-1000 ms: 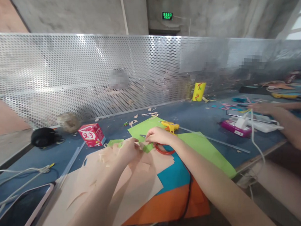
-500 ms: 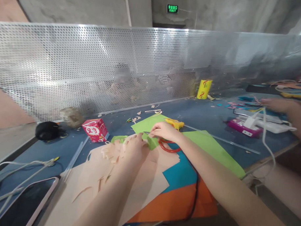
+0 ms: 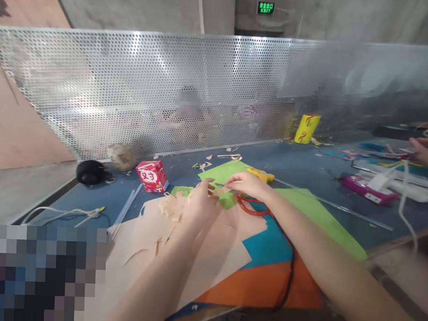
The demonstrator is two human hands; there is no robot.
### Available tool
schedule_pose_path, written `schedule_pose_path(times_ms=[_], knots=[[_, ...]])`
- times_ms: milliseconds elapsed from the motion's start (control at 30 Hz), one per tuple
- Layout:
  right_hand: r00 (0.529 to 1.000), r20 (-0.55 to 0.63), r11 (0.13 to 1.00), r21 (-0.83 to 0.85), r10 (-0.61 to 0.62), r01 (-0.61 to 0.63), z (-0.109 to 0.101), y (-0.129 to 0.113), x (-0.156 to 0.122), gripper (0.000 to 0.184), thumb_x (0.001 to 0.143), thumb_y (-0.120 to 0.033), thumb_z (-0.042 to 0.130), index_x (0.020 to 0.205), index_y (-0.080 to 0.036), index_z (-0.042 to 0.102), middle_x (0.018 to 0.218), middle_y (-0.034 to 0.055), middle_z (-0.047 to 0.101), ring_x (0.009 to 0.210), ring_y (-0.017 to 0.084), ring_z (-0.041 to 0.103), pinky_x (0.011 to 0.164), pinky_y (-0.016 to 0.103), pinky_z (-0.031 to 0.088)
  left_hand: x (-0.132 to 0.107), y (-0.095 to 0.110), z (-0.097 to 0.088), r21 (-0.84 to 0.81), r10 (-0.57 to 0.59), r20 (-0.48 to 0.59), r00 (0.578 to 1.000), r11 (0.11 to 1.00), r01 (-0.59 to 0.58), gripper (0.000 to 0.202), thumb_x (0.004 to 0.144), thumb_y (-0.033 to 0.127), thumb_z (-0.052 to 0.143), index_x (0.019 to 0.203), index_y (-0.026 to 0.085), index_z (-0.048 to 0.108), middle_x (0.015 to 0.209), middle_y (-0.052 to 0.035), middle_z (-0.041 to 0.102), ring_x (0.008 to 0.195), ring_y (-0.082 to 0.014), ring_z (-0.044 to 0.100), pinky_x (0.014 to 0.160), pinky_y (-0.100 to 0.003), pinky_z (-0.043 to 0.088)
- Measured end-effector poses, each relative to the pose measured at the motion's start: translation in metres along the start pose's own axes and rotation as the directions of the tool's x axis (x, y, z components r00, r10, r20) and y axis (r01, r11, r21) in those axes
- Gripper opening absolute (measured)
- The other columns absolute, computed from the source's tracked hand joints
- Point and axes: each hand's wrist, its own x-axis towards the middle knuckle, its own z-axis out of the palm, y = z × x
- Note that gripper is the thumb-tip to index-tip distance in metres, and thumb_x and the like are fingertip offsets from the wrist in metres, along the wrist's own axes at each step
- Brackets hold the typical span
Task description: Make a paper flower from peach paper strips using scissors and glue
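Observation:
My left hand (image 3: 201, 197) is over the peach paper sheets (image 3: 217, 254), fingers curled at one end of a small peach paper piece (image 3: 220, 193). From the other side, my right hand (image 3: 247, 185) pinches the same piece. Just below my right hand lie scissors with red handles (image 3: 251, 207); the blades are mostly hidden. Left of my left hand is a cluster of curled peach paper strips (image 3: 170, 206), partly covered by it. Green paper (image 3: 231, 170) lies beyond the hands, with a yellow glue gun (image 3: 260, 175) on its edge.
Blue paper (image 3: 267, 249) and orange paper (image 3: 262, 284) stick out below. A red box (image 3: 152, 176), a black round object (image 3: 90, 172) and clear sticks (image 3: 126, 211) are at left. A yellow roll (image 3: 307, 129), a purple power strip (image 3: 369, 189) and another person's hand (image 3: 427, 151) are at right.
The view has shifted, so the table things appear further right. My hands have drawn slightly apart, and the small peach piece now shows between them.

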Motion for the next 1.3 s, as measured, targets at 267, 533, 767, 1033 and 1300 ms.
schedule_pose_path(times_ms=[267,533,767,1033,1300], knots=[[0.989,0.099,0.989,0.109,-0.107,0.096,0.002,-0.006,-0.003,0.001,0.076,-0.015,0.055,0.077,-0.015,0.056,0.075,0.0021,0.066,0.069,0.012,0.064,0.06,0.022,0.053,0.003,-0.001,-0.01,-0.327,-0.003,0.163,0.987,0.943,0.057,0.035,0.061,0.024,0.065,0.094,0.015,0.056,0.067,-0.0017,0.064,0.062,-0.015,0.06,0.058,-0.026,0.045],[0.985,0.089,0.989,0.018,-0.151,0.15,0.002,-0.011,-0.005,0.003,0.075,-0.015,0.057,0.077,-0.015,0.056,0.072,0.0023,0.066,0.066,0.011,0.063,0.056,0.019,0.049,-0.003,0.007,-0.02,-0.42,-0.032,0.192,0.981,0.901,0.111,0.047,0.056,0.037,0.068,0.095,0.012,0.058,0.07,-0.0043,0.066,0.057,-0.0135,0.057,0.051,-0.024,0.041],[0.989,0.029,0.968,-0.202,-0.146,0.149,0.0,-0.007,-0.006,0.006,0.075,-0.017,0.055,0.079,-0.015,0.059,0.076,0.0037,0.068,0.057,0.01,0.061,0.056,0.02,0.045,0.005,-0.004,-0.029,-0.382,-0.055,0.1,0.993,0.92,0.09,0.035,0.056,0.036,0.067,0.084,0.014,0.063,0.069,-0.0033,0.064,0.05,-0.0104,0.053,0.043,-0.021,0.039],[0.953,-0.29,0.76,-0.638,-0.092,-0.121,-0.005,-0.02,-0.015,0.026,0.083,-0.039,0.047,0.087,-0.021,0.065,0.093,0.0074,0.067,0.092,0.021,0.06,0.075,0.028,0.042,0.007,-0.012,-0.033,-0.397,-0.126,0.016,0.992,0.91,0.122,0.029,0.06,0.037,0.06,0.082,0.018,0.061,0.067,-0.002,0.064,0.055,-0.016,0.062,0.043,-0.021,0.04],[0.774,-0.578,0.578,-0.549,0.258,-0.603,-0.047,0.007,-0.008,0.043,0.077,-0.045,0.053,0.101,-0.012,0.062,0.104,0.0224,0.06,0.097,0.032,0.058,0.075,0.04,0.044,0.009,-0.007,-0.03,-0.43,-0.109,-0.01,0.994,0.898,0.094,0.028,0.057,0.029,0.061,0.082,0.015,0.061,0.069,-0.0017,0.061,0.054,-0.0119,0.058,0.042,-0.02,0.037]])
